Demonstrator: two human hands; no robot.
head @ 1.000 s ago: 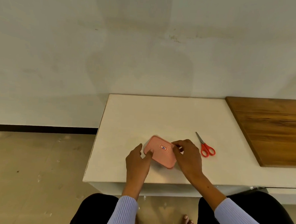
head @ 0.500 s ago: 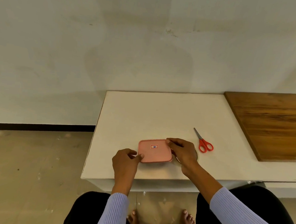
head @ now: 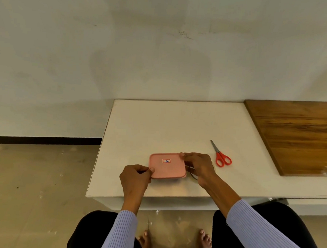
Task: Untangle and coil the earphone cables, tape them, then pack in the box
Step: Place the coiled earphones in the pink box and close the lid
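Observation:
A flat pink box (head: 167, 166) with a small red-framed label on its lid lies near the front of the white table (head: 159, 123). My left hand (head: 135, 176) pinches the box's near-left corner between thumb and fingers. Fingers of my right hand (head: 198, 166) grip the far-right corner. Just below the right hand, beside the box, a dark thin cable (head: 192, 175) shows; most of it is hidden by the hand.
Red-handled scissors (head: 220, 155) lie shut to the right of the box. A brown wooden board (head: 298, 134) covers the table's right side. The table's front edge runs just before my knees; bare floor lies to the left.
The lid, tilted a second ago, now lies level on the box. My left hand slid from the near edge to the left corner; the right hand stays at the far-right corner.

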